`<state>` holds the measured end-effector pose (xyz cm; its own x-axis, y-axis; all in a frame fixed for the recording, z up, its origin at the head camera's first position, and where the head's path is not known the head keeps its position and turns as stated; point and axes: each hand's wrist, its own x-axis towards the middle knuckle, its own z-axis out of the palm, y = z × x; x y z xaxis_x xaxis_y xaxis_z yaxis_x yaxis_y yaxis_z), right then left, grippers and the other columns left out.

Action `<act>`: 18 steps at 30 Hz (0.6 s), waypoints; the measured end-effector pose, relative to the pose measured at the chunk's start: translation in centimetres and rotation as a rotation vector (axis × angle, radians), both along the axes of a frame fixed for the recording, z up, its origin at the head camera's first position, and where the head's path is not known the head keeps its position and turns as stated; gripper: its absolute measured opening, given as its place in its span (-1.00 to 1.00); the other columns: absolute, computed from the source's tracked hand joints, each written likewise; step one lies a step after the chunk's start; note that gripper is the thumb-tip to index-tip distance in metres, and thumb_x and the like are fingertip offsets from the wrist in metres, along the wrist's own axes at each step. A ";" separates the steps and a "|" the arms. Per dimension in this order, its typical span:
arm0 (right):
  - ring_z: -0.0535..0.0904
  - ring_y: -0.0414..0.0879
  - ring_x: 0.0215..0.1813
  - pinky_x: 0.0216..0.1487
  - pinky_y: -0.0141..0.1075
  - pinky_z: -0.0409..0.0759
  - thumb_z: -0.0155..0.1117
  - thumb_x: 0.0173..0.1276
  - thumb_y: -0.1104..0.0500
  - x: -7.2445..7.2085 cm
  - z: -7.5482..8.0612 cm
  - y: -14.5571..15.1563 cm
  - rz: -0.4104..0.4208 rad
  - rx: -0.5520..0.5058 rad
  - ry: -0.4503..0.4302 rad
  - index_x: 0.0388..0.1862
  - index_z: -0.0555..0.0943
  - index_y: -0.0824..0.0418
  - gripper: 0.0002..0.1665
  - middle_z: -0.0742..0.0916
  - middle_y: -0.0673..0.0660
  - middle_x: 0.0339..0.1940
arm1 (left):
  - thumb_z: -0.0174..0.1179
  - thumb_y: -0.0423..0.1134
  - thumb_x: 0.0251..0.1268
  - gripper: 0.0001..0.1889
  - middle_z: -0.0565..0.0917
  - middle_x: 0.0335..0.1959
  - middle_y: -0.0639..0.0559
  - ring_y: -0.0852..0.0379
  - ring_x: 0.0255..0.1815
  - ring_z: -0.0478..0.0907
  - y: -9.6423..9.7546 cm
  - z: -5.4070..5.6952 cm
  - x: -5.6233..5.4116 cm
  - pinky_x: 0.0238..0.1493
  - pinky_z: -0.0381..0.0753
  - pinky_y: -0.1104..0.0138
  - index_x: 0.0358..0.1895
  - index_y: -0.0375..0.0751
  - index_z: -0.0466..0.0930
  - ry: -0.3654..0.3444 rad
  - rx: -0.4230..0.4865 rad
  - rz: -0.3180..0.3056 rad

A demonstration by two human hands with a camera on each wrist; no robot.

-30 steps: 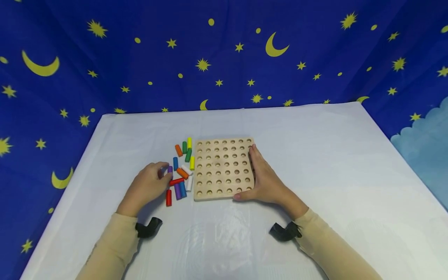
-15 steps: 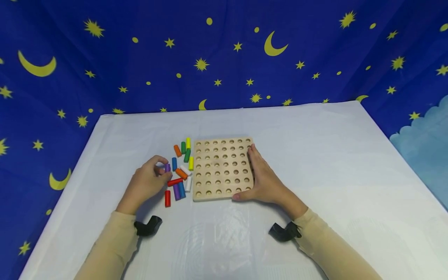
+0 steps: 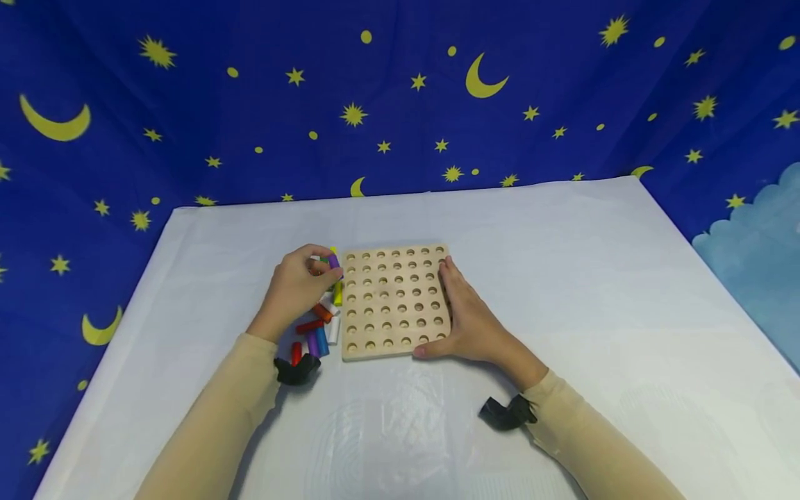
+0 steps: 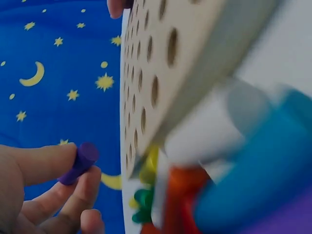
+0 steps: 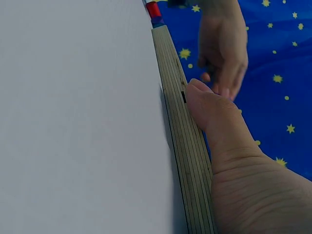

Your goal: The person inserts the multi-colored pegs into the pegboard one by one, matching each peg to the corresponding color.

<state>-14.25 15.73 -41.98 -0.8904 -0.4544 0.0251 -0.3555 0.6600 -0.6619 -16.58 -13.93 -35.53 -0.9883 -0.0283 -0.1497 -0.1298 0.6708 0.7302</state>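
Note:
A purple peg (image 3: 335,263) is pinched between the thumb and fingers of my left hand (image 3: 296,288), above the board's left edge. The left wrist view shows the purple peg (image 4: 80,163) tilted, clear of the board. A square wooden pegboard (image 3: 382,290) with rows of round holes lies flat on the table. My right hand (image 3: 471,319) holds its near right corner, thumb along the front edge and fingers along the right side. In the right wrist view the thumb (image 5: 214,114) touches the layered edge of the board (image 5: 178,112).
Loose pegs lie left of the board, among them a red peg (image 3: 309,326), a blue peg (image 3: 321,341), a white peg (image 3: 334,330) and a yellow peg (image 3: 338,294). My left hand hides some. A starry blue cloth (image 3: 400,104) hangs behind the white table (image 3: 562,278).
My left hand has lifted the purple peg from the loose pegs and carried it away from me and to the right, up to the board's left edge. The right hand stays on the board.

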 end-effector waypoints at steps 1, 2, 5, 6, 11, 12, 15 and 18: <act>-0.32 0.00 0.68 0.60 0.07 -0.11 0.62 -0.28 -0.44 0.0 0.0 0.0 0.000 -0.001 -0.001 0.63 -0.32 0.19 0.79 -0.26 0.11 0.67 | 0.24 -0.08 0.37 -0.61 0.69 -0.08 -0.12 0.00 -0.26 0.59 0.4 0.0 -0.5 -0.35 0.56 0.29 0.18 -0.11 0.51 0.007 0.001 0.002; -0.32 0.00 0.68 0.60 0.07 -0.11 0.62 -0.28 -0.44 0.0 0.0 0.1 0.000 -0.002 -0.002 0.63 -0.32 0.19 0.79 -0.26 0.11 0.67 | 0.25 -0.07 0.36 -0.61 0.69 -0.08 -0.11 0.00 -0.24 0.60 0.8 0.1 -0.9 -0.32 0.56 0.30 0.17 -0.11 0.52 0.014 0.003 0.003; -0.32 -0.01 0.68 0.60 0.06 -0.11 0.62 -0.29 -0.45 0.0 0.0 0.1 0.000 -0.005 -0.002 0.63 -0.31 0.20 0.79 -0.26 0.11 0.67 | 0.28 -0.05 0.33 -0.61 0.71 -0.09 -0.10 -0.02 -0.22 0.64 2.0 0.2 -2.2 -0.31 0.59 0.29 0.14 -0.11 0.53 0.029 0.009 0.002; -0.32 -0.01 0.68 0.60 0.06 -0.11 0.62 -0.29 -0.45 0.1 -0.1 0.2 0.001 -0.005 -0.002 0.63 -0.31 0.20 0.79 -0.26 0.11 0.67 | 0.29 -0.05 0.32 -0.60 0.71 -0.10 -0.10 -0.02 -0.22 0.65 2.3 0.2 -2.6 -0.31 0.59 0.28 0.14 -0.11 0.54 0.035 -0.002 -0.001; -0.33 -0.04 0.67 0.61 0.03 -0.11 0.60 -0.31 -0.48 0.0 -0.3 0.2 0.005 -0.002 0.002 0.63 -0.33 0.18 0.81 -0.27 0.09 0.66 | 0.30 -0.04 0.30 -0.63 0.74 -0.16 -0.08 -0.04 -0.22 0.65 3.4 0.0 -4.2 -0.16 0.54 0.18 0.08 -0.13 0.57 0.052 -0.102 -0.015; -0.33 -0.05 0.67 0.61 0.03 -0.12 0.60 -0.31 -0.48 0.0 -0.3 0.2 0.007 -0.003 0.002 0.63 -0.34 0.18 0.81 -0.27 0.09 0.66 | 0.30 -0.04 0.30 -0.64 0.75 -0.17 -0.08 -0.04 -0.21 0.66 3.5 -0.1 -4.5 -0.11 0.51 0.15 0.06 -0.13 0.57 0.057 -0.126 -0.017; -0.32 -0.05 0.68 0.61 0.03 -0.11 0.60 -0.31 -0.47 0.0 -0.2 0.1 0.009 -0.007 0.005 0.63 -0.32 0.18 0.80 -0.26 0.09 0.67 | 0.30 -0.05 0.30 -0.66 0.77 -0.18 -0.08 -0.07 -0.18 0.66 3.7 -0.2 -4.8 0.03 0.44 0.06 0.03 -0.14 0.59 0.063 -0.178 -0.025; -0.30 -0.03 0.68 0.60 0.03 -0.10 0.62 -0.30 -0.46 0.0 -0.1 0.1 0.009 -0.006 0.010 0.63 -0.29 0.19 0.79 -0.24 0.11 0.67 | 0.31 -0.05 0.30 -0.67 0.77 -0.18 -0.08 -0.09 -0.16 0.65 3.8 -0.3 -5.0 0.11 0.39 0.01 0.01 -0.15 0.59 0.065 -0.210 -0.035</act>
<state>-14.22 15.86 -42.08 -0.8858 -0.4626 0.0370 -0.3683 0.6523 -0.6624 -21.55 -10.09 -35.86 -0.9966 -0.0180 -0.0800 -0.0612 0.8125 0.5797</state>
